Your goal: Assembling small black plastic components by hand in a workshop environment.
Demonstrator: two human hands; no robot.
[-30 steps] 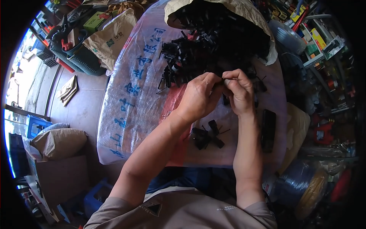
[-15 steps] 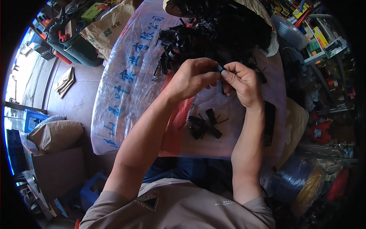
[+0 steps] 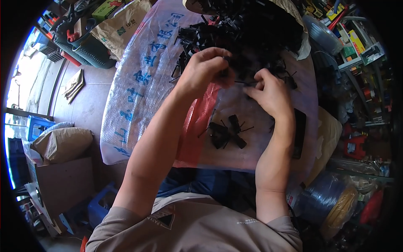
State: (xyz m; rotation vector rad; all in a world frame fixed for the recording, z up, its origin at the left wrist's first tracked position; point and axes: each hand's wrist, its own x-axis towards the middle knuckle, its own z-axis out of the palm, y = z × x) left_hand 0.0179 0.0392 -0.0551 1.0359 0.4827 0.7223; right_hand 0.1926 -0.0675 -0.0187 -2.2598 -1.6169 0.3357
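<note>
My left hand is closed around a small black plastic part near the front of a pile. To its right, my right hand has thumb and index finger apart. A thin dark rod reaches from the left hand's part toward these fingertips; whether they touch it is hard to see. Beyond both hands lies a large heap of black plastic parts, many with thin rods. Several similar black pieces sit in a little cluster between my forearms.
A woven plastic sheet with a red stripe covers the table. A flat black device lies beside my right forearm. Paper sacks and a dark green bin stand at left. Loaded shelves and wrapped coils are at right.
My hands were pinched together on a small dark part; now they are apart. The left has moved left and farther away with a black part, and the right has loosened its fingers.
</note>
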